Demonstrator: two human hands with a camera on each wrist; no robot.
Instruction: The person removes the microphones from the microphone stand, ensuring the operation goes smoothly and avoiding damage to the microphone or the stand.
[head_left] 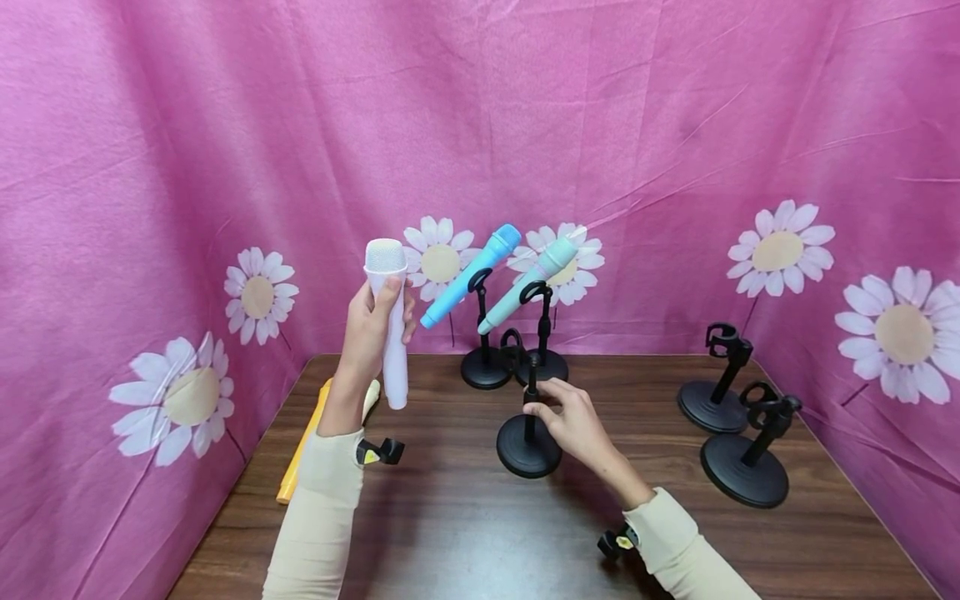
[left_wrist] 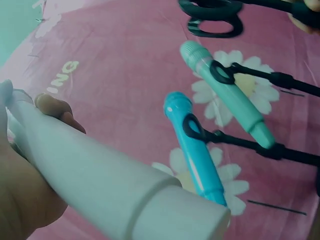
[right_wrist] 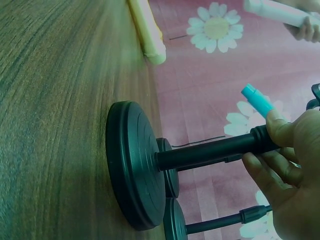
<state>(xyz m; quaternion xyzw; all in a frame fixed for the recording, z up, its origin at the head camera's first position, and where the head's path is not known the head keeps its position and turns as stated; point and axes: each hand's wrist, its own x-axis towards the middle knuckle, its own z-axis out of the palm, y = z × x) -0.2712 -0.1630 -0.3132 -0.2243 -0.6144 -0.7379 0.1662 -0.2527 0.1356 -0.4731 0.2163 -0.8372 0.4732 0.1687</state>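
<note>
My left hand [head_left: 369,325] grips a white microphone [head_left: 396,358] upright above the table, its mesh head at the top. In the left wrist view the pale handle [left_wrist: 115,175] fills the lower left. My right hand [head_left: 573,421] pinches the upright pole of a black microphone stand [head_left: 528,454] standing on the table. The right wrist view shows thumb and fingers around the pole [right_wrist: 210,151] near its collar. Just behind, a blue microphone [head_left: 468,279] and a mint-green microphone [head_left: 525,287] lean in the clips of two other black stands.
Two black stands with clips, a rear one [head_left: 712,407] and a front one [head_left: 746,471], are at the right of the wooden table [head_left: 450,517]. A yellow microphone [head_left: 303,454] and a pale one [head_left: 371,398] lie at left, partly behind my forearm. A pink flowered curtain [head_left: 480,108] surrounds the table.
</note>
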